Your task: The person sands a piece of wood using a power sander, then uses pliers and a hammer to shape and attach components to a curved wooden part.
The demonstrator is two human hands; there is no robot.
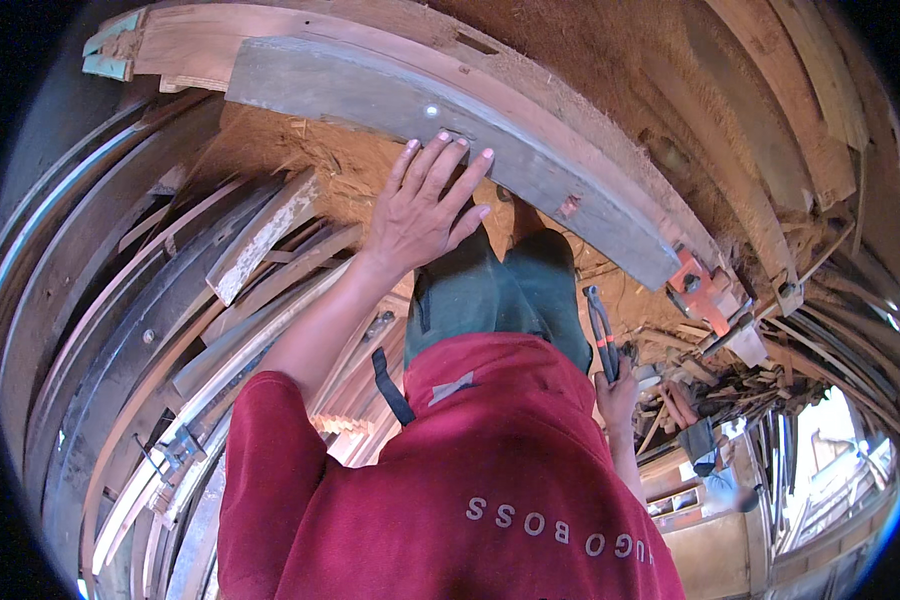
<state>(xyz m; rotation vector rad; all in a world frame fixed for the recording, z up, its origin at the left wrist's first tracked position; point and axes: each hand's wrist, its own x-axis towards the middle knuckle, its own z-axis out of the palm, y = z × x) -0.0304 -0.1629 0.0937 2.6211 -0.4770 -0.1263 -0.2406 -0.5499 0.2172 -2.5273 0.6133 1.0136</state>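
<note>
Resting flat on the grey plank [470, 140], near its lower edge, the left hand [425, 205] has fingers spread, gripping nothing. The right hand [618, 395] closes around pincers [601, 335]. Unclamped, the plank could slide over the sawdust-covered bench [590, 60], I think.

Sawdust-strewn floor [300, 150], stacked timber offcuts [170, 330], daylight at doorway [830, 430].
</note>
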